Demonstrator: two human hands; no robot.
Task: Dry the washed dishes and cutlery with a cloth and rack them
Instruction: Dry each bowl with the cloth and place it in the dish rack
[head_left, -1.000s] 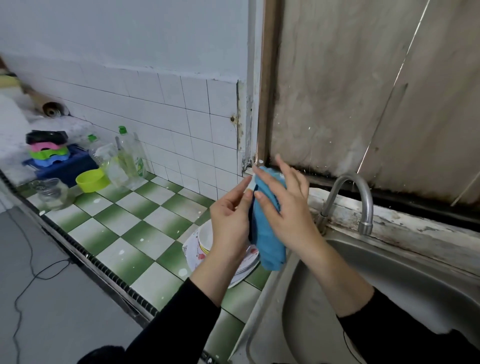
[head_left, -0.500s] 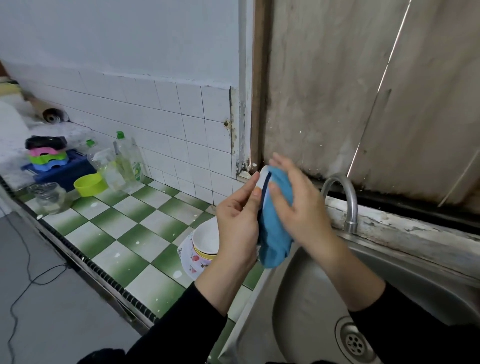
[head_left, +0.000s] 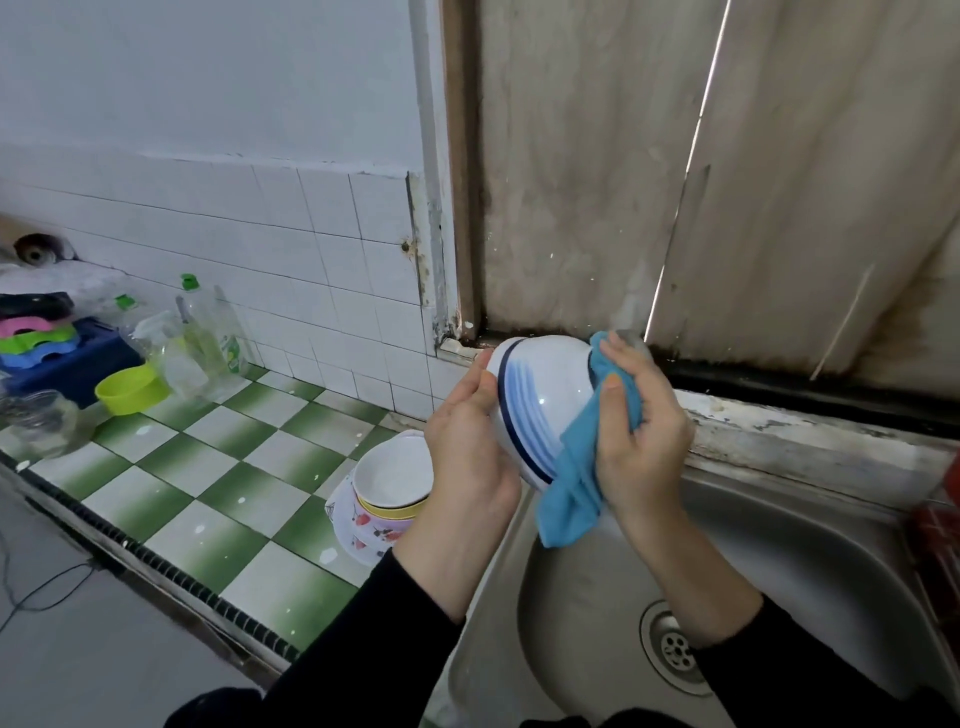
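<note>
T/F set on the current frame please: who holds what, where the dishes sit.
1. The left hand holds the blue-striped white bowl. True.
2. The right hand presses a blue cloth against that bowl. True.
3. The bowl rests on the bottom of the sink. False: it is held up in the air, over the sink's edge.
4. The stacked bowls stand on the tiled counter. True.
5. The lime green bowl sits on top of that stack. False: it stands apart, further along the counter beside the bottles.
</note>
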